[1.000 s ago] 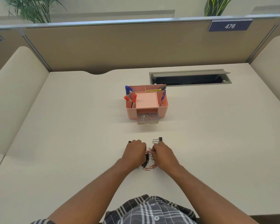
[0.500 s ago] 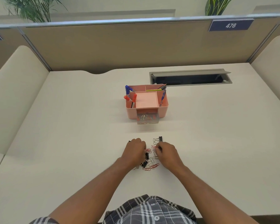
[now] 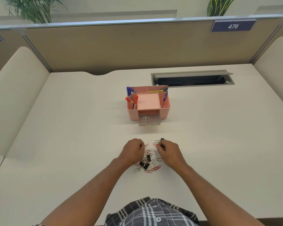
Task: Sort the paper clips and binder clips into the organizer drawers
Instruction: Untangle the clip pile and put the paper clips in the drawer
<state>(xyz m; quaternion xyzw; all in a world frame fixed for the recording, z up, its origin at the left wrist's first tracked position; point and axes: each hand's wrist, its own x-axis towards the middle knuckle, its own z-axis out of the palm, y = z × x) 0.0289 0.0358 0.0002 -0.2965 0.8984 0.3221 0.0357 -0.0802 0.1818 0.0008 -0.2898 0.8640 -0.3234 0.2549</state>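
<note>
A pink desk organizer [image 3: 164,110] stands mid-desk. Its clear front drawer [image 3: 149,120] is pulled out and holds several paper clips. Nearer me lies a loose pile [image 3: 149,163] of red and silver paper clips mixed with black binder clips. One black binder clip [image 3: 160,139] lies apart, just beyond my right fingers. My left hand [image 3: 133,152] is curled at the pile's left edge, and a red paper clip [image 3: 146,145] sticks out of its fingertips. My right hand [image 3: 170,153] rests at the pile's right edge and pinches red paper clips [image 3: 155,145].
Blue and red markers [image 3: 130,95], pens and a yellow pencil stand in the organizer's upper compartments. An open grey cable hatch [image 3: 192,79] is set into the desk behind it. Partition panels [image 3: 121,46] enclose the desk at the back and on both sides.
My hands have drawn apart from the middle of the pile, uncovering the clips between them. Each hand now has red paper clips at its fingertips.
</note>
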